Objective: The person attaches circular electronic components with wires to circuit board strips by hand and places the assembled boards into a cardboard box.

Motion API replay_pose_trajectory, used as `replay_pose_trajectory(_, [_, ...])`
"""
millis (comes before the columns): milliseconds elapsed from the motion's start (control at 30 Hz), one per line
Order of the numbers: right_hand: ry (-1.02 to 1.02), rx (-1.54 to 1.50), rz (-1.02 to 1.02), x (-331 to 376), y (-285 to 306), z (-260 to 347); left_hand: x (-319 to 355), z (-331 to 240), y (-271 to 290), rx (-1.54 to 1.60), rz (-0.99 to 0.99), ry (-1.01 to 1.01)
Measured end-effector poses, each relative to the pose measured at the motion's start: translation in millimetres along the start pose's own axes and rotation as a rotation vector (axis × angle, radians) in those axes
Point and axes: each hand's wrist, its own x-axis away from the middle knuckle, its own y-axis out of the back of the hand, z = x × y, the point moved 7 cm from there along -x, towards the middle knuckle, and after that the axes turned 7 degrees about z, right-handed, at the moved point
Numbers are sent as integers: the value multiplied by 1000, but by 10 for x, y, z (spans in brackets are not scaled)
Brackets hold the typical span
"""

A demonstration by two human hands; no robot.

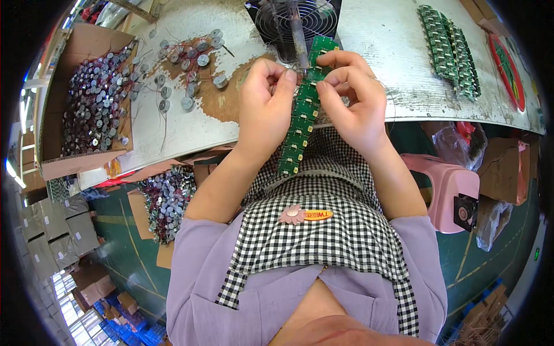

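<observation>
A long green circuit board strip [300, 124] runs from the fan down over the table edge to my checked apron. My left hand [264, 106] grips its left side and my right hand [352, 98] grips its right side, thumbs and forefingers pinching near the upper part. A soldering iron [298, 32] stands just above my fingers, its tip close to the strip between my hands. Whether a small part is between my fingers is hidden.
A small black fan [288, 20] sits at the table's back. Round silver wired parts [184, 63] lie scattered at left, next to a cardboard box [95, 98] full of them. Stacked green boards [450, 49] lie at right. A pink stool [447, 187] stands below the table.
</observation>
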Motion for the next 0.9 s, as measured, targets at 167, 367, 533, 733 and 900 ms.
replay_pose_trajectory(167, [-35,-40,15,85,-17,-24,53,-19,-36,-29,2,-6])
replay_pose_trajectory(367, [-53,-64,15,147,4,-46,66,19,-29,-3,94,49])
replay_pose_trajectory(533, [-17,-73,-30,125,-31,-20,46,33,-8,0,110,74])
replay_pose_trajectory(733, [56,25,-21,30,-27,39,-2,44,34,-26,124,98])
replay_pose_trajectory(900, [10,-3,11,91,-53,37,37,46,28,-94,125,83])
